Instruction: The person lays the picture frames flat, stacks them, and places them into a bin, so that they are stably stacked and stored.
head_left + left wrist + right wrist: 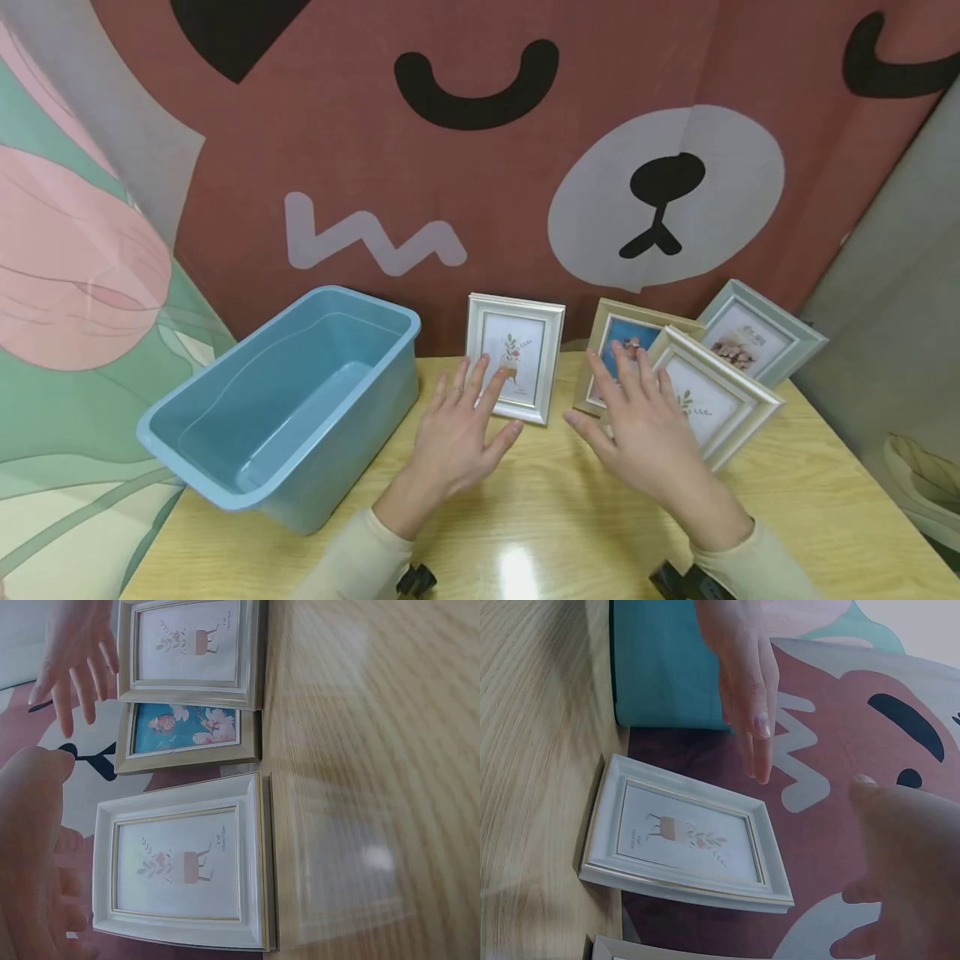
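My left hand (455, 433) hovers with fingers spread in front of a white picture frame (517, 408), which stands upright and shows a potted-plant print. To the right, my right hand (651, 433) is likewise spread and holds nothing. It overlaps a tan picture frame (587, 392) with a blue picture and a cream picture frame (750, 402) leaning in front of it. Behind these leans a grey-green picture frame (808, 337). In the left wrist view, the white frame (255, 885) stands below the tan frame (187, 761) and the cream frame (251, 652).
A blue plastic tub (300, 492) stands at the left of the wooden table (570, 533), its inside bare. A cloth backdrop (480, 183) with a printed bear hangs right behind the frames. The table's right edge runs near the grey-green frame.
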A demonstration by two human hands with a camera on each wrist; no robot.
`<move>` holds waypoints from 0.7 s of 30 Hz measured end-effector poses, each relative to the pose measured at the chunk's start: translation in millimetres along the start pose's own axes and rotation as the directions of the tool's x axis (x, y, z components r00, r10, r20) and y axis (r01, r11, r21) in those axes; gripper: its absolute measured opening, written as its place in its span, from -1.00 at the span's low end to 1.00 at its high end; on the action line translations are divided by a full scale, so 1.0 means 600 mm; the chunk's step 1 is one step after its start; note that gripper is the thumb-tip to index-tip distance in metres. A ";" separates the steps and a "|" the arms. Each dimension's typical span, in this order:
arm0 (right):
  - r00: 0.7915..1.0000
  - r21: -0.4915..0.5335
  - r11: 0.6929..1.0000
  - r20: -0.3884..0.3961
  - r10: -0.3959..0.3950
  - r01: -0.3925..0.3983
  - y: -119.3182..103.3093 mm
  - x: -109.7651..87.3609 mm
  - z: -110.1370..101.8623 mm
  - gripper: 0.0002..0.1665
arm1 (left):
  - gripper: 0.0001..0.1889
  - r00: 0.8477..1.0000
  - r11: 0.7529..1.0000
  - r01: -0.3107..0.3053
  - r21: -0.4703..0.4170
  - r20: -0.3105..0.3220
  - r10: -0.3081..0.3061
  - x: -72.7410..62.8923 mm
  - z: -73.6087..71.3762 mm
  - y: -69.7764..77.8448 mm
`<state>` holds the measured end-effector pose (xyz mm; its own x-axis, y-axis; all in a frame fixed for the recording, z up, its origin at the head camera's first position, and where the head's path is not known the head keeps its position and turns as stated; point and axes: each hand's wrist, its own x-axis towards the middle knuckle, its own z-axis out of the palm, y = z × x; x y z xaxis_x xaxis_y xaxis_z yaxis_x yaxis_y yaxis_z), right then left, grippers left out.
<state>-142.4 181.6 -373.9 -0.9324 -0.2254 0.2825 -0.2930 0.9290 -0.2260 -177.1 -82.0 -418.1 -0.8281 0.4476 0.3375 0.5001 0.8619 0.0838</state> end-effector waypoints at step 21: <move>0.915 0.174 0.980 -0.403 -0.018 0.096 0.035 -0.022 -0.019 -0.24 | -0.32 0.974 0.976 -0.156 -0.151 -0.190 0.127 0.014 0.002 0.009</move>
<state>-134.0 207.5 -372.0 -0.7630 -0.1048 0.6379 -0.4135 0.8376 -0.3570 -181.6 -73.1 -416.0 -0.6949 0.4997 0.5171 0.6558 0.7354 0.1706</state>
